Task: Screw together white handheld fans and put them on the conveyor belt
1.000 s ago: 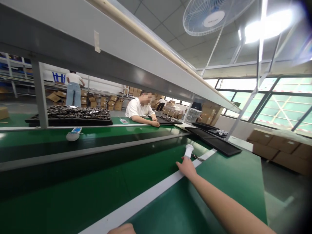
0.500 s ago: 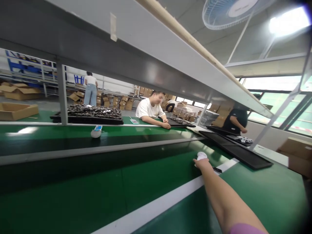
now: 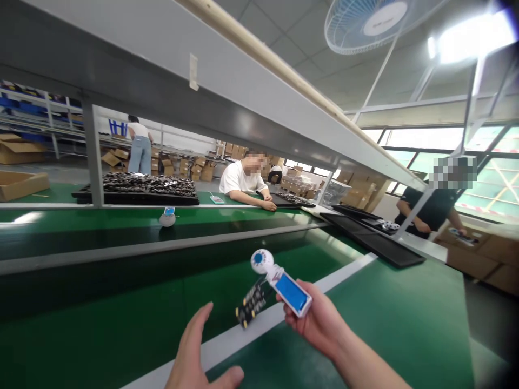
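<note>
My right hand holds a white handheld device with a blue screen and a round head, lifted above the green bench. A small black circuit board hangs from the device on thin wires, beside the white stripe. At the bottom edge, my left hand is raised with fingers spread and holds nothing, a short way left of the board. A second white device lies on the conveyor belt farther back.
Black trays lie at the bench's far right end, and one heaped with dark parts sits across the belt. A seated person in white leans there. A person in black stands right. An overhead shelf hangs low.
My right hand has picked the white device off the bench and drawn it back toward me, with the circuit board dangling. My left hand has risen into view. The person in black moved right.
</note>
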The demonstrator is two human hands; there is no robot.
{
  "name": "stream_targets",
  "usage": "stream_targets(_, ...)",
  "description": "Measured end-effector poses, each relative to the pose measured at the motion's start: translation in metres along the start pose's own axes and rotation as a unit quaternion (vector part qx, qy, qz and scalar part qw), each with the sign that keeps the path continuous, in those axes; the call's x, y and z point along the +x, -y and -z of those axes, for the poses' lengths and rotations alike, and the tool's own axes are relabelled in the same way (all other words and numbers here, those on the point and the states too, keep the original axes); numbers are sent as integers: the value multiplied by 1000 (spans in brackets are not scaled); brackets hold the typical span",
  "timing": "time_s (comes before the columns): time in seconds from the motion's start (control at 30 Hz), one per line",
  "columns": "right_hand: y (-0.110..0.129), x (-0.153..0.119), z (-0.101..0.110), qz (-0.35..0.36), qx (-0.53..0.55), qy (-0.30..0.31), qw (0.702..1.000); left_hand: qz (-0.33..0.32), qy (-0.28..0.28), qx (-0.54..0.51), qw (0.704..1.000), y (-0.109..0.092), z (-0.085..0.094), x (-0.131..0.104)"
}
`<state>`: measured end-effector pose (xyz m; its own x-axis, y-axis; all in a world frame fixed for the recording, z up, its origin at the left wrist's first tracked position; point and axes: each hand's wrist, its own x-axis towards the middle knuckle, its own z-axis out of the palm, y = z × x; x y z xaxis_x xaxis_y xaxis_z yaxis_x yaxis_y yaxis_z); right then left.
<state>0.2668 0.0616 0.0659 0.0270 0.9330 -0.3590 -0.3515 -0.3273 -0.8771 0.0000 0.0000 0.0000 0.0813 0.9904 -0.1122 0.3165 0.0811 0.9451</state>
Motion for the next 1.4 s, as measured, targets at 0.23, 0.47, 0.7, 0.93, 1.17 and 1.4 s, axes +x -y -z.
stream_targets(0.23, -86, -74, -17, -108, 157, 200, 961, -11, 144, -156, 977, -7, -24, -15)
stream_targets(0.47, -93, -90, -12, -27, 32, 196, 980, -23, 140, -198, 970, -11, -27, -22)
stream_targets(0.7, -95, -102, -2, 113, -540, 78, 830, 23, 165, -199, 966, -28, -25, -29)
stream_targets(0.93, -88, -91, -12, 358, -503, 91, 781, -30, 153, -126, 980, -22, -19, -25)
stream_targets(1.17, -83, -83, -17, 367, -499, 126, 775, -101, 119, -30, 987, -22, -19, -30)
stream_targets(1.4, -86, -86, -20, 376, -461, 112, 796, -59, 69, -24, 996, -23, -18, -30)
